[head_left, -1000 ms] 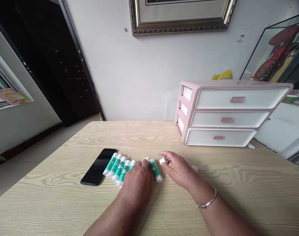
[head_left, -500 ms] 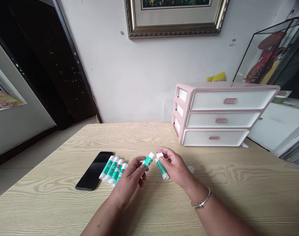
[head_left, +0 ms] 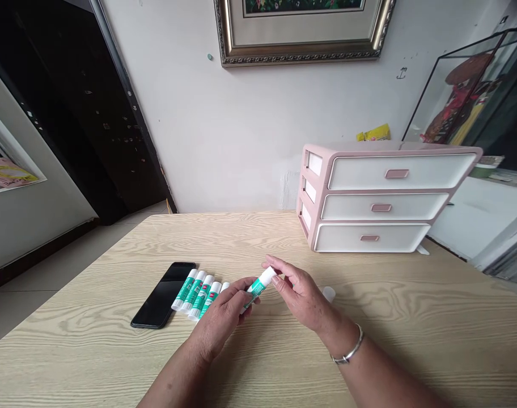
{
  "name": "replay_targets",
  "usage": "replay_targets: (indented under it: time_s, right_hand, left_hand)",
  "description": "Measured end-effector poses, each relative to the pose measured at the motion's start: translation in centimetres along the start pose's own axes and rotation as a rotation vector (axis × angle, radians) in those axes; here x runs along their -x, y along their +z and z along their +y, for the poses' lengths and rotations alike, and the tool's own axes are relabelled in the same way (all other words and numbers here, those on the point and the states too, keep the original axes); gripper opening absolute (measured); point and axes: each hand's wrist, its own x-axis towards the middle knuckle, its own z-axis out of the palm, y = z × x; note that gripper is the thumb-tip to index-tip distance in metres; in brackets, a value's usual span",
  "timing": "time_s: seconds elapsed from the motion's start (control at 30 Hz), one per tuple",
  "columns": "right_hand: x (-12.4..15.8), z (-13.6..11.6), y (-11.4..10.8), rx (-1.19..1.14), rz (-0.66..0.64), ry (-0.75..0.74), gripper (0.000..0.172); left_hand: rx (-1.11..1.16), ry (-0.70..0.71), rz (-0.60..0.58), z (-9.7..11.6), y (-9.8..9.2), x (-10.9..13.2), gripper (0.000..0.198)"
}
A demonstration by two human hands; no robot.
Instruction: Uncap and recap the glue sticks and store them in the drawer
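In the head view, holds a green-and-white glue stick (head_left: 255,288) tilted above the tabletop (head_left: 156,362), with the fingers of the left hand (head_left: 225,317) closed around its body. Pinches the white cap (head_left: 267,276) at its upper end with thumb and fingers of the right hand (head_left: 300,296). Looks nearly or fully capped; cannot tell which. Shows other glue sticks (head_left: 201,297), apparently capped, lying beside the black smartphone (head_left: 161,297), and a loose round white piece (head_left: 329,293) near the right hand.

A white wall (head_left: 190,130) hung with a gilt-framed picture (head_left: 303,34) backs the wood-grain table (head_left: 92,362) — a dark door (head_left: 75,113) and tiled floor (head_left: 50,272) lie to the left, a pink-and-white drawer unit (head_left: 381,195) stands on the right — with a glass case (head_left: 466,93) beyond it.
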Motion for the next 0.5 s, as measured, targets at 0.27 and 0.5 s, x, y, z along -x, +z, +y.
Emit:
replay_targets:
  time_s: [0.27,0.5]
  right_hand:
    - [0.5,0.0,0.7,0.069,-0.05,-0.078,0.047]
    - [0.9,-1.2,0.6,0.037,-0.065,-0.028,0.054]
  left_hand:
    - [-0.083,0.086,-0.083,-0.9,-0.4,-0.5,0.037]
    - [-0.044,0.172,-0.094,-1.1,0.0,-0.5,0.045]
